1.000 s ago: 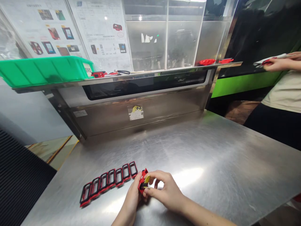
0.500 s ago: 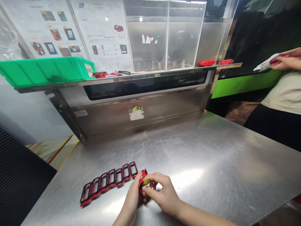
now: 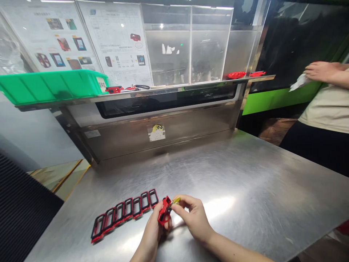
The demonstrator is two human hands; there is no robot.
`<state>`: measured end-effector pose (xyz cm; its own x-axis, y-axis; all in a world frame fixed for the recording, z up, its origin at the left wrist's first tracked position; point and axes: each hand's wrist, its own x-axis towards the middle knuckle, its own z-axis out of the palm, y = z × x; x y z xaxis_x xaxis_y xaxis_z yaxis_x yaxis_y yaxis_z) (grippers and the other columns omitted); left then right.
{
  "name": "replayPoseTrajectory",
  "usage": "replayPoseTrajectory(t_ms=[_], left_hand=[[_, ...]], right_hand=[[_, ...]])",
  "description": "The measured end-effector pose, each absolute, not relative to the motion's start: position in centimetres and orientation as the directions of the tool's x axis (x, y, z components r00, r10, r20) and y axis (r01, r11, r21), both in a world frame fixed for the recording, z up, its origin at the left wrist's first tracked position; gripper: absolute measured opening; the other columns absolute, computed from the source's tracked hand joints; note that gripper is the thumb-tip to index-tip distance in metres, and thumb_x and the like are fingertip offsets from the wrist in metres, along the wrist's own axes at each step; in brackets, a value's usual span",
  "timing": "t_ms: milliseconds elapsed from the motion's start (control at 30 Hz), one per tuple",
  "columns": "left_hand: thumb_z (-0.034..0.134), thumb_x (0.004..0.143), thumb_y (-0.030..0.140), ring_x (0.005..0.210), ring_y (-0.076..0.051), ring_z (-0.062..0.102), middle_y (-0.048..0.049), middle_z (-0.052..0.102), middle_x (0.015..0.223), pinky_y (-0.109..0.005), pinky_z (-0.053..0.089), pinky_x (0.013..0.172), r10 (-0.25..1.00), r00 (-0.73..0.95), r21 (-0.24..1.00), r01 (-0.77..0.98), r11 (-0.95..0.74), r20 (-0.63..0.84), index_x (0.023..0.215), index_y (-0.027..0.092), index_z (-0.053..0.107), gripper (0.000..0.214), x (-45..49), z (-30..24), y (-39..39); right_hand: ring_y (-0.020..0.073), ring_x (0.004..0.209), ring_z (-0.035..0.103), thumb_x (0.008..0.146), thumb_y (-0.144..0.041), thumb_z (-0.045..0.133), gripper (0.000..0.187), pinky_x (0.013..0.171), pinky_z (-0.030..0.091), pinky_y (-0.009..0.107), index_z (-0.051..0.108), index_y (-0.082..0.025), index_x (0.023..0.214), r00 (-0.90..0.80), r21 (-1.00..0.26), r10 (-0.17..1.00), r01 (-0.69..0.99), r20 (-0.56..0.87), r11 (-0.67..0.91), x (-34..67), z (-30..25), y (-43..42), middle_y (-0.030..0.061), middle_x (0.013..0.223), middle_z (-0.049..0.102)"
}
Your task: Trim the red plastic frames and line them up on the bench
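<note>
My left hand (image 3: 153, 227) is closed around a small red plastic part with black inside (image 3: 164, 211), held tilted above the metal table. Between the thumb and fingers of my right hand (image 3: 195, 216) is a thin yellow piece (image 3: 176, 200), its lower end against the red part's right side. What kind of tool or piece it is, I cannot make out. To the left lies a slanting row of several red frames with black rims (image 3: 128, 207), standing side by side on the table.
The steel table (image 3: 218, 174) reaches back to a panel with a small sticker (image 3: 157, 133). Above it, a shelf carries a green bin (image 3: 51, 87), a red part (image 3: 114, 89) and more red pieces (image 3: 236, 75). At right, another person's hands (image 3: 321, 71) hold a white cloth (image 3: 299, 82).
The red part has turned in my left hand, showing more of its face. My right hand has drawn the yellow piece slightly up and right. The other person's hands have shifted.
</note>
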<state>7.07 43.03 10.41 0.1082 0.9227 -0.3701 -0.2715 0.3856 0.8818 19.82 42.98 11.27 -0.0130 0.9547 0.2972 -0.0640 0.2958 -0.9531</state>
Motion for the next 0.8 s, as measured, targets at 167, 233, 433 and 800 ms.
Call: replayPoseTrajectory(t_ms=[167,233,433,800], left_hand=[[0.055,0.066,0.068,0.045,-0.011,0.04,0.0013,0.048,0.043,-0.024,0.031,0.049,0.918,0.115,0.866,-0.305,0.396,-0.379,0.042,0.018,0.047,0.056,7.0,10.9,42.9],[0.055,0.067,0.067,0.045,-0.011,0.04,0.0016,0.047,0.042,-0.024,0.03,0.048,0.917,0.125,0.861,-0.316,0.4,-0.38,0.042,0.018,0.047,0.055,7.0,10.9,42.9],[0.06,0.061,0.069,0.04,-0.01,0.039,0.0048,0.044,0.037,-0.022,0.03,0.046,0.903,0.096,0.837,-0.347,0.424,-0.418,0.048,0.018,0.051,0.053,7.1,10.5,42.9],[0.061,0.048,0.075,0.034,-0.009,0.037,0.0063,0.038,0.032,-0.022,0.029,0.039,0.879,0.052,0.833,-0.299,0.466,-0.474,0.044,0.018,0.048,0.058,7.4,9.9,43.5]], right_hand=[[0.016,0.06,0.046,0.073,-0.052,0.066,0.038,0.059,0.041,0.028,0.065,-0.014,0.072,0.05,-0.96,0.969,-0.136,0.241,0.245,20.4,10.9,43.6,0.0011,0.061,0.054],[0.0157,0.06,0.046,0.073,-0.049,0.066,0.035,0.059,0.041,0.028,0.065,-0.015,0.073,0.037,-0.96,0.971,-0.145,0.238,0.241,20.4,11.0,43.6,0.001,0.062,0.055],[0.0146,0.058,0.047,0.07,-0.034,0.067,0.017,0.057,0.041,0.026,0.069,-0.017,0.074,-0.074,-0.954,0.951,-0.018,0.3,0.299,19.9,11.1,42.9,0.001,0.064,0.059],[0.0162,0.061,0.048,0.069,-0.022,0.064,0.008,0.058,0.04,0.025,0.07,-0.02,0.075,-0.168,-0.91,0.916,0.145,0.364,0.388,19.9,11.2,42.6,0.0006,0.062,0.061]])
